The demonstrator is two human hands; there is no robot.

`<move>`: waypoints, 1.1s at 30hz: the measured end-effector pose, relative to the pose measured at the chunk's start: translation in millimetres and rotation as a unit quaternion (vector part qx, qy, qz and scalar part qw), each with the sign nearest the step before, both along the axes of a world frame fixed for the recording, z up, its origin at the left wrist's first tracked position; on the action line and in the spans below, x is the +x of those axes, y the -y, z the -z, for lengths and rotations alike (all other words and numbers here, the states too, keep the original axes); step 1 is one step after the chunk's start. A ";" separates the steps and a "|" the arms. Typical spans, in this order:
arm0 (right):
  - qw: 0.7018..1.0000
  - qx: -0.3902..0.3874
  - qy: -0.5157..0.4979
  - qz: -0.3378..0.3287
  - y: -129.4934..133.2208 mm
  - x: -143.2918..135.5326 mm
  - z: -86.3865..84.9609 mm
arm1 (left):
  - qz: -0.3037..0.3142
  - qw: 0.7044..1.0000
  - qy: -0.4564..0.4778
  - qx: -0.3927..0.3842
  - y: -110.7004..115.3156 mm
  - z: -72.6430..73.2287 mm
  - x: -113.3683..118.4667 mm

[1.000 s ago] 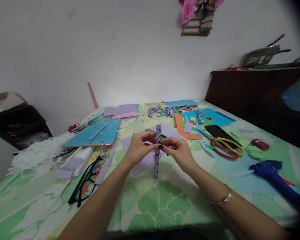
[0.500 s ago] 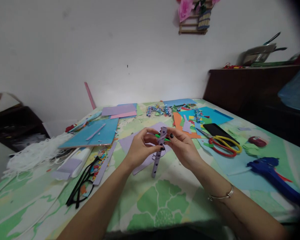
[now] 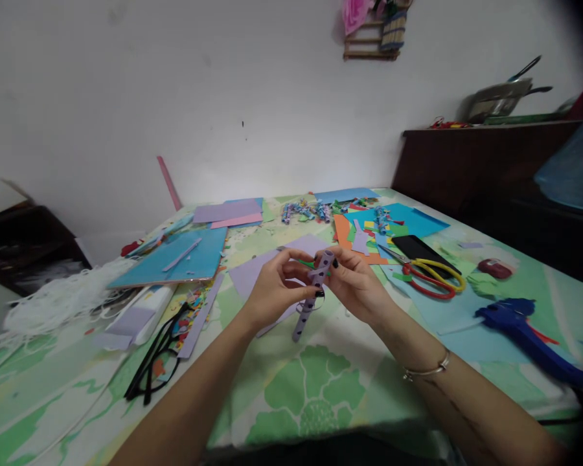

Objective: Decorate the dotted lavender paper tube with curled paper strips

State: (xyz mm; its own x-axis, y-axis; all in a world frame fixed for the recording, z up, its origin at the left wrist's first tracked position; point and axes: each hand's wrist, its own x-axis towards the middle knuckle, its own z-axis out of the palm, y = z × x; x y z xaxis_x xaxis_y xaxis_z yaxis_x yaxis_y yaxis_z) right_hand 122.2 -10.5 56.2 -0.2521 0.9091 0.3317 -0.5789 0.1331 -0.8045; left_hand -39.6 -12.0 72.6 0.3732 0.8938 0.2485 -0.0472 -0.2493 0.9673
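A purple paper tube with dark dots (image 3: 303, 321) stands tilted in front of me, its top leaning right and its lower end near the tablecloth. My left hand (image 3: 282, 281) is closed on its middle, thumb in front. At the upper end, my right hand (image 3: 352, 279) pinches from the right side, with its fingertips partly hidden. A narrow purple paper strip (image 3: 315, 275) crosses the tube near the top, and a thin curl hangs lower down. Some green shows behind the tube between my hands; what it is stays hidden. Under them lies a purple paper sheet (image 3: 245, 275).
Red-and-yellow scissors (image 3: 432, 277), a black phone (image 3: 420, 249) and a blue glue gun (image 3: 525, 330) lie to the right. Black glasses (image 3: 158, 359), white cord (image 3: 53, 304) and a blue folder (image 3: 175, 259) are left. Small decorated tubes (image 3: 323, 211) and paper scraps sit further back.
The tube has tilted further, its top moving right. Less of the green bit shows now. My right fingers have shifted slightly at the tube's upper end, and the view has moved a little.
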 end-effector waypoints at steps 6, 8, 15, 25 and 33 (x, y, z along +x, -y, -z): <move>1.000 0.017 0.001 -0.007 2.2 -0.8 -0.1 | 0.013 1.000 0.009 -0.004 1.1 0.7 1.1; 0.999 0.030 0.003 -0.022 2.9 -0.9 -0.7 | 0.023 1.000 0.013 -0.006 1.0 1.8 1.1; 0.999 0.037 0.030 0.002 1.9 -0.8 0.3 | 0.032 0.999 0.016 0.000 1.8 3.4 0.6; 0.998 0.039 0.036 0.022 -0.3 0.8 1.7 | -0.059 0.997 0.014 0.056 -3.0 3.7 -1.3; 0.983 0.021 0.153 0.100 -7.1 -5.3 12.2 | -0.138 0.988 -0.010 0.066 -11.2 7.8 -4.0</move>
